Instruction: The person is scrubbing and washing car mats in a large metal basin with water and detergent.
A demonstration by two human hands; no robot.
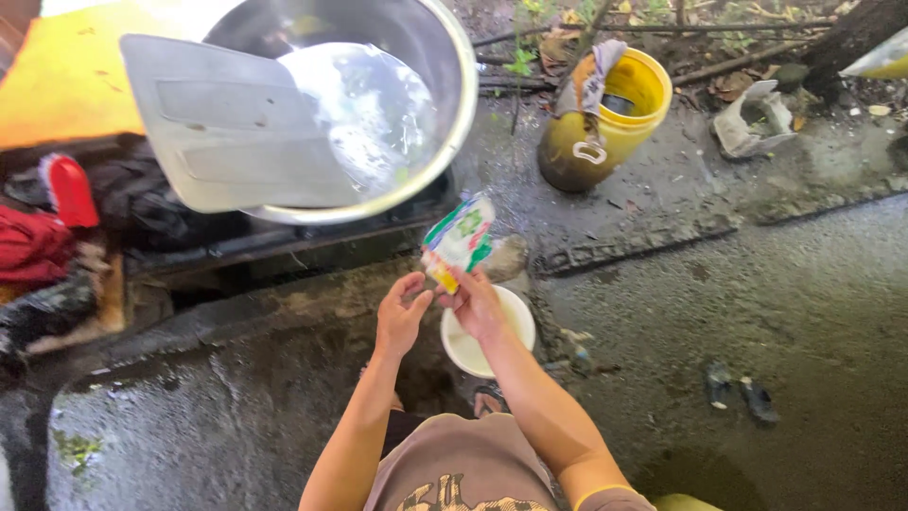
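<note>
**Both hands on the sachet**

While the right hand (476, 303) pinches the sachet (460, 240) by its lower edge, the left hand (402, 312) closes fingers on that same corner. Just below the grip sits a white bowl (515, 326); beyond it, the big steel basin (445, 57).

Both bare forearms reach forward, nearly meeting; left hand (401, 314) and right hand (476, 301) sit close together, fingers curled and pinched at the tips.
</note>
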